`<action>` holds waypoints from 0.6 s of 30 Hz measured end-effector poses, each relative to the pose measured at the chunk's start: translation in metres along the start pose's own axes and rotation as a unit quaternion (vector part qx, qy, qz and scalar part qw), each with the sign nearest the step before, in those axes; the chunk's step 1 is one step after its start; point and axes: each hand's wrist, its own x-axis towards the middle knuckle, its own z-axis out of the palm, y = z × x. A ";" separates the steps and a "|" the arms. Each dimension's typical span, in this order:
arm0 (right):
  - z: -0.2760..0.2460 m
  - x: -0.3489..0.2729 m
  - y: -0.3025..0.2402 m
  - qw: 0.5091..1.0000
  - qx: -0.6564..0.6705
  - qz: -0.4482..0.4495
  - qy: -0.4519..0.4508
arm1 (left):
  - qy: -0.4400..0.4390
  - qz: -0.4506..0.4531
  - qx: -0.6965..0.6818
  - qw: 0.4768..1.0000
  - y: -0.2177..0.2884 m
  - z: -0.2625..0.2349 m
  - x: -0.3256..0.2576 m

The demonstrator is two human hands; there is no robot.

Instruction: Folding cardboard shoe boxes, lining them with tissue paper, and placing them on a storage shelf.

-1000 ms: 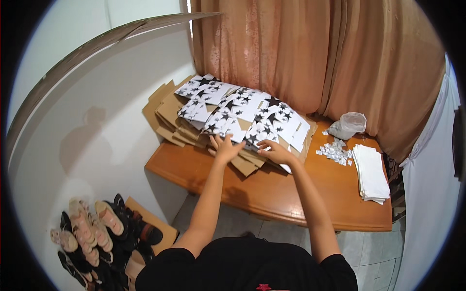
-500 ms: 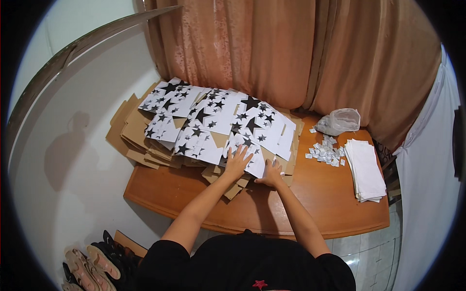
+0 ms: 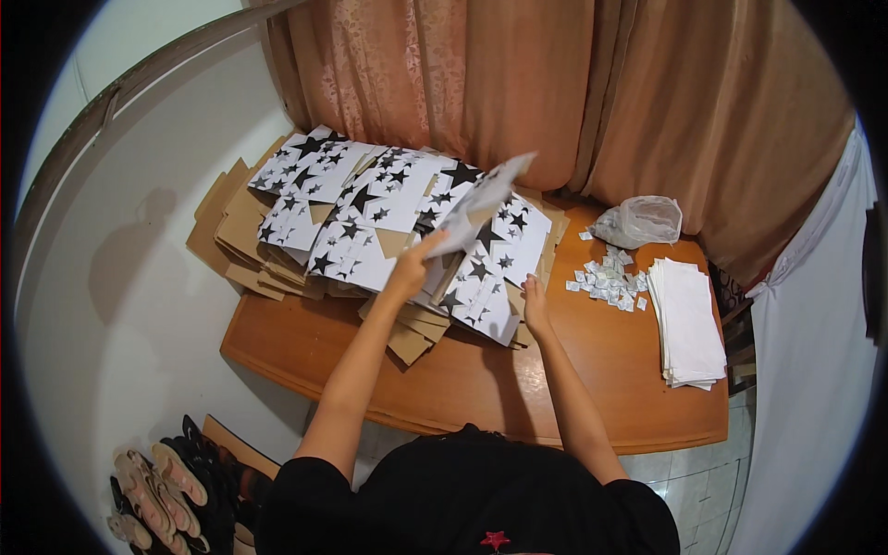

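- The left hand (image 3: 410, 271) is closed on one end of a star-printed piece (image 3: 477, 205), gripping it at the lower left.
- That piece is held up at a slant above the right-hand part of the pile, its far end pointing toward the desk's far edge and looking blurred.
- The right hand (image 3: 536, 307) is beside the right side of the pile, with its fingers bent; whether it grips or touches anything there, I cannot tell.
- Flat white sheets with black and grey stars (image 3: 344, 270) overlap one another across the left and middle of the desk (image 3: 601, 393).
- Brown cardboard pieces (image 3: 225, 230) show under these sheets, stick out past the desk's left end, and also poke out toward its near edge.
- Small silvery packets (image 3: 606, 279) are scattered between the pile and the desk's right edge.
- A clear plastic bag (image 3: 651, 220) lies near the far right corner, just beyond the packets.
- A stack of white sheets (image 3: 687, 324) lies along the right edge.
- Brown curtains (image 3: 529, 92) hang behind the far edge.
- Shoes (image 3: 153, 495) are grouped off the desk's near left corner.
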 end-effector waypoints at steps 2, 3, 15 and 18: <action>-0.014 -0.004 -0.005 0.999 -0.042 0.028 -0.005 | 0.125 -0.009 -0.002 0.992 0.022 -0.002 0.010; -0.010 -0.008 -0.012 0.999 -0.042 0.023 -0.019 | 0.188 -0.026 0.036 0.981 0.005 -0.013 0.007; -0.076 -0.010 -0.021 0.981 0.035 0.120 -0.149 | 0.240 0.201 0.080 0.946 0.135 0.032 0.011; -0.116 -0.002 -0.046 0.983 0.125 0.093 -0.094 | 0.224 0.208 0.022 0.952 0.148 0.066 0.001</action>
